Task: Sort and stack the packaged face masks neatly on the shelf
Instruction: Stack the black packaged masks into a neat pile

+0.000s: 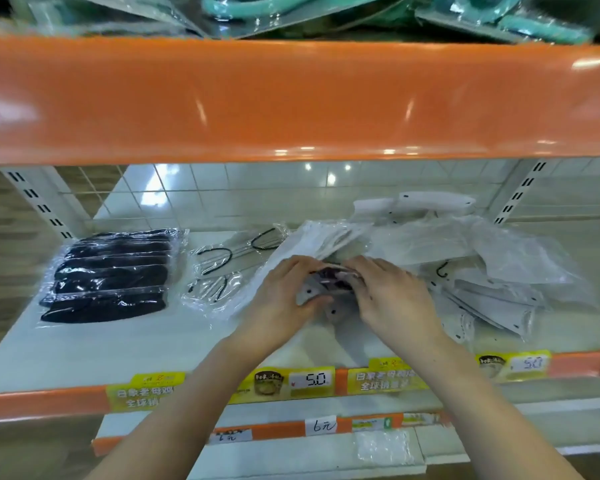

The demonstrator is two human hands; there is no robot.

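Observation:
A flat stack of black packaged masks lies at the left of the white shelf. Beside it sits a clear pack of white masks with black ear loops. At the middle, my left hand and my right hand both grip a pack of grey masks in crinkled plastic, one hand on each side. A loose heap of white and grey mask packs spreads across the right of the shelf.
An orange shelf front hangs just above the working space, with teal items on top of it. Yellow price labels line the shelf's front edge. Lower shelves show below, one holding a clear pack.

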